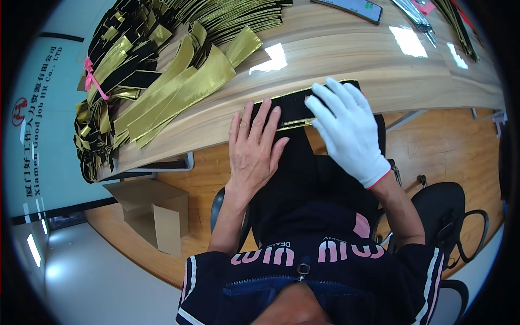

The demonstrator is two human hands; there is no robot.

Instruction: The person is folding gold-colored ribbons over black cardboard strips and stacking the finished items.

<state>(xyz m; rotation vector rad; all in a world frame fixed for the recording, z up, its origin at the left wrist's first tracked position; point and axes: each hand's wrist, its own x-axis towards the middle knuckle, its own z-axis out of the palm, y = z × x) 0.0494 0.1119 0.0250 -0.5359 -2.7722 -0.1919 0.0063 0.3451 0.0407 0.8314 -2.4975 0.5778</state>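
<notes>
A black fabric strip with gold edging (292,108) lies across the table's near edge in front of me. My left hand (253,143), bare, rests flat on the strip's left end with its fingers stretched out. On its right part lies my right hand (346,127) in a white glove with a red cuff edge; its fingers are extended and a little bent, covering some of the strip. Beyond my left hand, long gold-faced strips (187,100) fan out over the table. Next to them is a heap of black and gold strips (124,67), part of it tied with a pink ribbon (92,78).
More strips stand in a dense row (238,21) at the back. A phone (355,8) lies at the far edge of the wooden table (336,51), with a clear plastic packet (414,16) to its right. An opened cardboard box (143,208) and a black chair (441,208) flank me.
</notes>
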